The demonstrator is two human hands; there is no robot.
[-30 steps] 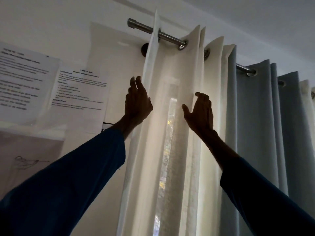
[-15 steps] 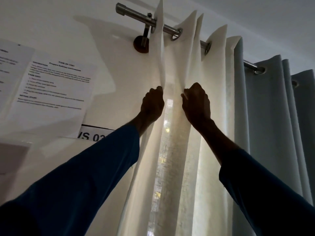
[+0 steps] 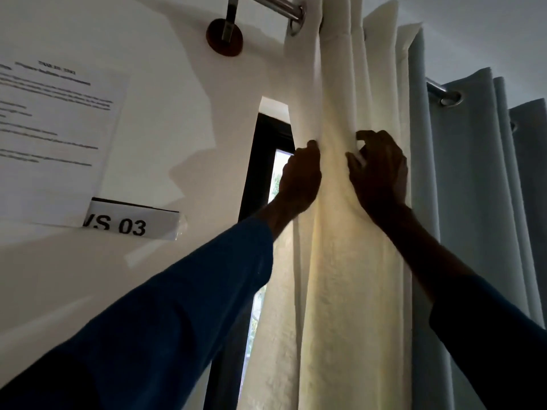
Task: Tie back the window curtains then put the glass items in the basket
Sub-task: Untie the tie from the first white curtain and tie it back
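Cream curtain [image 3: 340, 261]: coarse woven cloth in soft vertical pleats, backlit yellowish, bunched between both hands at the left side of the window. Fingers [image 3: 310, 149] of the left hand [image 3: 299, 179] are curled round the curtain's left edge, gripping the fold. Fingers [image 3: 379, 137] of the right hand [image 3: 380, 173] are bent, and the thumb and forefinger pinch a ridge of the same cloth. Both arms reach upward. The left sleeve [image 3: 162, 321] and right sleeve [image 3: 488, 350] are dark blue, matte fabric.

The curtain top hangs by an eyelet on a brushed metal rod [image 3: 275, 5], a round tube held by a flat bracket on a round brown wall disc [image 3: 225, 37]. Just right of the cream panel is a grey curtain [image 3: 473, 202], smoother, in deep straight folds, with a metal eyelet ring [image 3: 451, 99]. Left of the left hand, a dark window frame [image 3: 257, 161] is exposed, with a narrow strip of bright glass. On the white wall is a printed paper sheet [image 3: 53, 137], text blurred, and below it a glossy strip label "VS 03" [image 3: 130, 223].
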